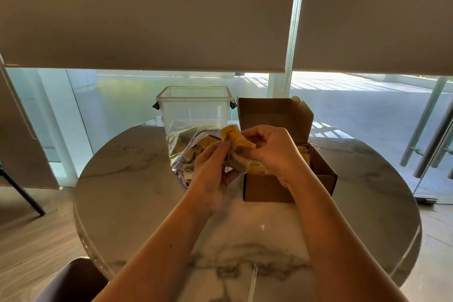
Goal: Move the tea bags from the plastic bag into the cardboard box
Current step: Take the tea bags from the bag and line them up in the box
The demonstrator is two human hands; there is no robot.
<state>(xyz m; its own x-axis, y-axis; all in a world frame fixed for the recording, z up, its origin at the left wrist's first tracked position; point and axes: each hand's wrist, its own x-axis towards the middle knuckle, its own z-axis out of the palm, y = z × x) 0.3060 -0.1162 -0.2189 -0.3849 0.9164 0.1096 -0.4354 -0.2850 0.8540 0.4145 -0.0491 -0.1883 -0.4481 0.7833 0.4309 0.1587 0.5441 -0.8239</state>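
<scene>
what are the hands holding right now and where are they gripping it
Both hands, left and right, hold a small bunch of paper tea bags with yellow tags; the fingers pinch the tags and pouches from each side, between the plastic bag and the box.

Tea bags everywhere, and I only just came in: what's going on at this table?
A person is shifting tea bags from the plastic bag into the open cardboard box, which already holds some. Right now both the left hand and right hand pinch a small bunch of tea bags between bag and box. The plastic bag is far from emptied. A clear tub stands behind on the marble table.
</scene>
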